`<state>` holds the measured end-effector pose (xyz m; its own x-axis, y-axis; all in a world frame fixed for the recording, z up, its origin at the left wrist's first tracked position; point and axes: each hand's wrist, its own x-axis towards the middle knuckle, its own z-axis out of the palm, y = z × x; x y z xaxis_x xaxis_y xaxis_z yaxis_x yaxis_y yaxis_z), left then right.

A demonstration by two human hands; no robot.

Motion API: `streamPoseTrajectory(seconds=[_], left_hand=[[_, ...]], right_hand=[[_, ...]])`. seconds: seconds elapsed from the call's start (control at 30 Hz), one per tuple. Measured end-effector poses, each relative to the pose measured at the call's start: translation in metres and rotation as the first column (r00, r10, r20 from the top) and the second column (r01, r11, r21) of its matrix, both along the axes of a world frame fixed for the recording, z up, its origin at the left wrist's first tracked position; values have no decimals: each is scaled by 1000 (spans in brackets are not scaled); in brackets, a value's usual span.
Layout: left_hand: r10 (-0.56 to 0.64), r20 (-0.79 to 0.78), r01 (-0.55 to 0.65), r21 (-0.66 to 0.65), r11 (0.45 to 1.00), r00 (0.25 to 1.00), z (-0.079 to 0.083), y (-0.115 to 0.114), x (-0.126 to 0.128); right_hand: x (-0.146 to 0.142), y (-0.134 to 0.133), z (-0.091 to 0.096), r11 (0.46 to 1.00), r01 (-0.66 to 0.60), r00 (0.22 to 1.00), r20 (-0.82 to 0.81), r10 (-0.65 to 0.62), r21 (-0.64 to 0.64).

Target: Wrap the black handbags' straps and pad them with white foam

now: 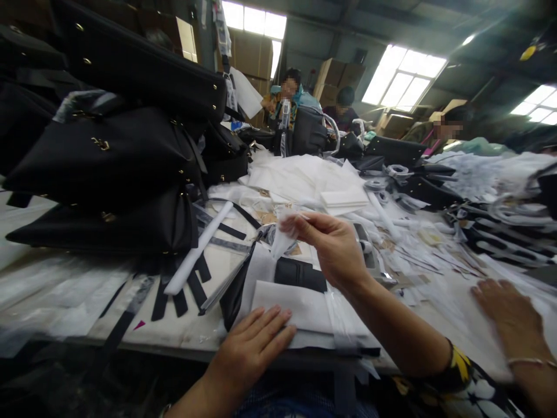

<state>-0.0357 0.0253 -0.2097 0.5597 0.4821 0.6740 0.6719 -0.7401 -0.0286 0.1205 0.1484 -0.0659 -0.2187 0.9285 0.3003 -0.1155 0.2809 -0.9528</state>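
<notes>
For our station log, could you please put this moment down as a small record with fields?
Left hand: laid flat on a white sheet
Right hand: pinching thin white wrap
Near both: black bag, partly covered
Left side: stacked black handbags, gold-coloured fittings
Right side: another person's hand, bracelet at wrist
Background: cardboard boxes
</notes>
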Motion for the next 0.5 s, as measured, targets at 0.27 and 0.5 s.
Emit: streamPoseTrajectory(seconds=[0.27, 0.5], left_hand=[[-23, 212, 51, -131, 990, 977, -6, 1, -1], [-69, 255, 70, 3, 998, 964, -22, -1, -13]], right_hand=[[12, -78, -39, 948, -272, 927, 310, 212, 165], [17, -106, -96, 831, -332, 930, 304, 208, 446]])
